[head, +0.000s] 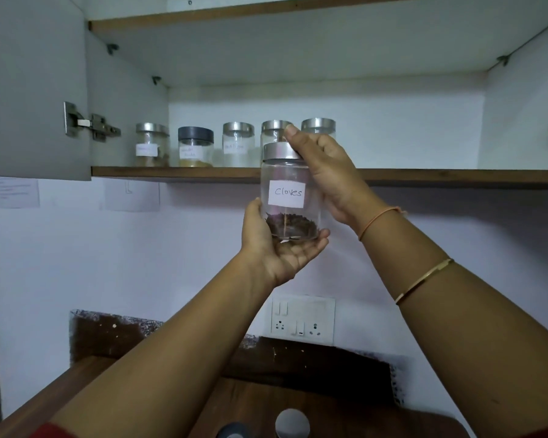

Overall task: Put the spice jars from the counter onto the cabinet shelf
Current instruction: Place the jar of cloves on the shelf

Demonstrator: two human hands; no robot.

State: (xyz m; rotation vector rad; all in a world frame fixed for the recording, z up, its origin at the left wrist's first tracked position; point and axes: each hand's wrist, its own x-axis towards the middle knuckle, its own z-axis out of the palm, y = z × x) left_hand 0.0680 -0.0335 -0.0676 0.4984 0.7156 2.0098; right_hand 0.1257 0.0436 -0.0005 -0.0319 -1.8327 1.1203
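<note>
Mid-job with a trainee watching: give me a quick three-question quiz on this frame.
1. True or false: the cloves jar already stands on the cabinet shelf.
2. How many of the shelf jars have a dark lid? A) none B) one C) three
3. Fill in: the left hand cups the cloves jar's ____, while the right hand grips it near its steel lid.
Key: 1 false; 2 B; 3 base.
</note>
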